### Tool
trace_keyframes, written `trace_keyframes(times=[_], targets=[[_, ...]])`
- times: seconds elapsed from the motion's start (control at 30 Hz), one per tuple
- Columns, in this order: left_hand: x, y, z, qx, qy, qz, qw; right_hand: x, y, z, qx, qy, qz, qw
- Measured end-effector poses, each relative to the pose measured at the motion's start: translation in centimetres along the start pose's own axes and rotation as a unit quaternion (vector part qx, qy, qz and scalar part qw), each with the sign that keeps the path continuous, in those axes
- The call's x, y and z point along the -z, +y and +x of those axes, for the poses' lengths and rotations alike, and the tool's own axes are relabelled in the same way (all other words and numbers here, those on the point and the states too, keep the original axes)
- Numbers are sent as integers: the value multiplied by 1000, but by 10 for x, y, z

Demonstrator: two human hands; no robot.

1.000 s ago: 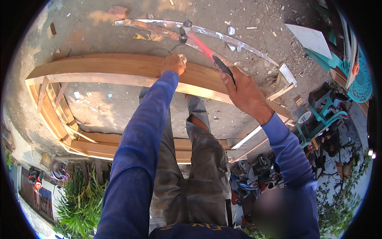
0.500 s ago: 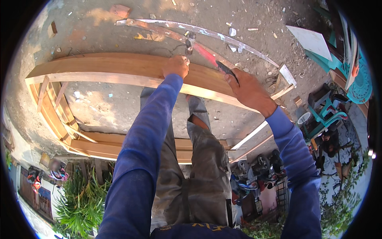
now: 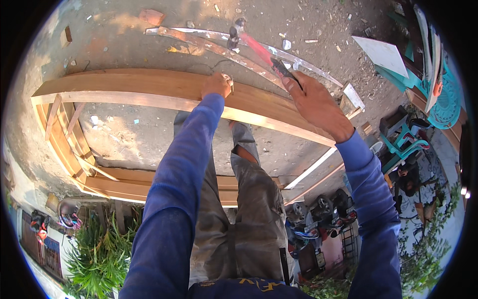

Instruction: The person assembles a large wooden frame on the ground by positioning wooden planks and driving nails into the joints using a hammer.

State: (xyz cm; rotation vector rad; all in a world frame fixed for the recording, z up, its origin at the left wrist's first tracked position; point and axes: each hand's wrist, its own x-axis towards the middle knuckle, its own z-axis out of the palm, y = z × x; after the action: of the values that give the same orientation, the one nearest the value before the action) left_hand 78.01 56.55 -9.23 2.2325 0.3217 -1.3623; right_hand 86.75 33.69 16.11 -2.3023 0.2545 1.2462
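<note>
My right hand (image 3: 316, 102) is closed round the black grip of a hammer (image 3: 256, 48). Its red shaft slants up to the left, and its dark metal head hangs in the air beyond the beam. On the top face of a long wooden beam (image 3: 134, 82) rests my left hand (image 3: 215, 84), fingers pinched together. A thin upright nail (image 3: 232, 88) shows at these fingertips, small and hard to make out. The beam forms the far side of a large wooden frame (image 3: 112, 188) on the ground, and my legs stand inside that frame.
Past the beam, a curved paint-marked strip (image 3: 318, 71) and a brown batten (image 3: 224, 54) lie on the dirt. A broken brick (image 3: 152, 17) is at the far left. Teal plastic chairs (image 3: 406, 144) and a white board (image 3: 381, 56) stand right. Green plants (image 3: 102, 254) grow near left.
The hammer head has risen away from the beam, up and slightly left, as my right hand lifted. My left hand stays nearly in place on the beam.
</note>
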Motion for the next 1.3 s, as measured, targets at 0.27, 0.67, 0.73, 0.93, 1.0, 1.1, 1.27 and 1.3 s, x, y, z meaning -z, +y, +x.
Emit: trace_keyframes(times=[0.27,0.67,0.73,0.93,1.0,1.1,1.27,1.3], targets=[[146,-6,-63,4,359,60,931,39,-59,6,104,317,52,941],[138,-88,-37,-197,511,121,828,56,-77,14,80,190,34,978],[135,-86,-34,-218,521,87,821,61,-97,22,121,273,55,953],[132,-84,-30,-213,508,96,829,-38,-48,-15,33,206,-26,978],[128,-67,-31,-219,499,77,835,-60,21,-25,-53,-30,-120,991],[131,-73,-32,-212,508,81,831,-1,-40,4,-11,-27,-109,994],[137,-88,-38,-192,497,97,840,91,-161,42,306,375,-20,875],[135,-84,-35,-192,507,102,834,95,-169,42,315,424,3,849]])
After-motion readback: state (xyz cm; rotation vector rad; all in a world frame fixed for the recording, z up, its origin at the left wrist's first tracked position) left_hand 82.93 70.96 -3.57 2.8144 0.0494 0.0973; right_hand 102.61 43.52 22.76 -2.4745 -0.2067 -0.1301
